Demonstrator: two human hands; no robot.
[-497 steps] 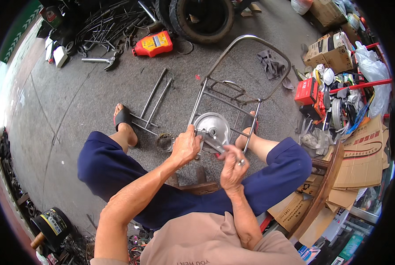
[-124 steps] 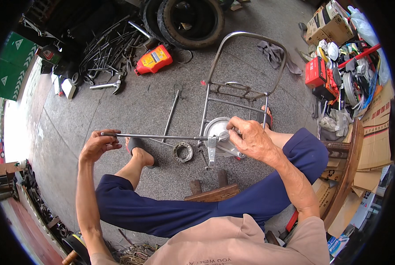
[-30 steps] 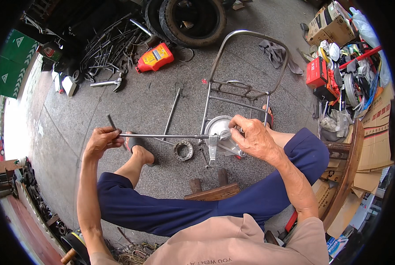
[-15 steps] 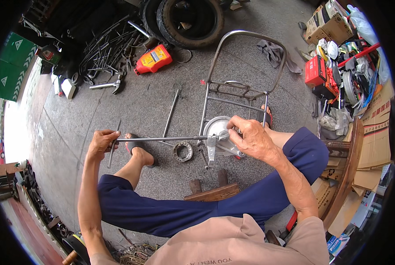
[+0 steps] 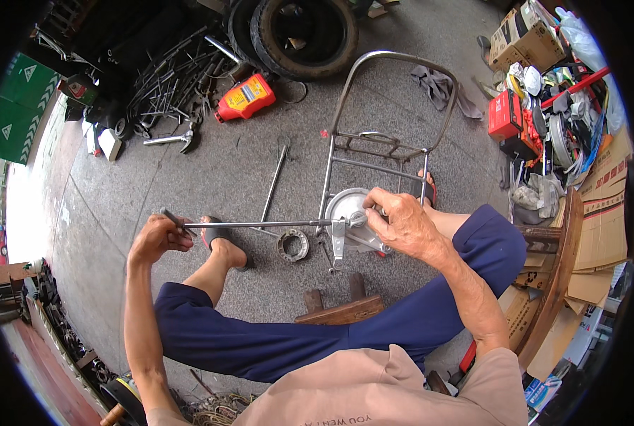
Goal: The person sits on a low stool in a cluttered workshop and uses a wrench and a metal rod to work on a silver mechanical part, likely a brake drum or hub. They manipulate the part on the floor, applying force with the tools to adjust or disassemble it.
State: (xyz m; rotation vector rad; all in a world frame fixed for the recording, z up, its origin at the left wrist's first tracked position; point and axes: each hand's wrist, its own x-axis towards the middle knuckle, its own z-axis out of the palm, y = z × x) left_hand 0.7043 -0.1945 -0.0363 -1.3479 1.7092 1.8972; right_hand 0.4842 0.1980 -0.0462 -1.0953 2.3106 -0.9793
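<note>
My left hand (image 5: pixel 159 239) is closed round the crossbar of a T-handle wrench (image 5: pixel 260 224), at the wrench's left end. Its long shaft runs level to the right, and its far end meets a metal lever arm (image 5: pixel 338 246) on a round silver brake drum plate (image 5: pixel 342 206). My right hand (image 5: pixel 408 224) grips the plate at its right side, thumb and forefinger by the raised centre; its other fingers partly hide the plate. Behind the plate stands a bent-tube metal rack (image 5: pixel 336 121). A metal ring (image 5: pixel 293 244) lies on the floor below the shaft.
Another long rod tool (image 5: pixel 277 177) and a small wrench (image 5: pixel 325 254) lie on the floor. A wooden stool (image 5: pixel 342 309) is between my legs. Farther off are a hammer (image 5: pixel 171 140), a red bottle (image 5: pixel 246 98) and tyres (image 5: pixel 306 67). Boxes (image 5: pixel 530 42) and clutter line the right.
The wrench's crossbar has turned about its shaft, and my left hand has rolled with it and shifted slightly left and down. My right hand and the plate stay nearly in place.
</note>
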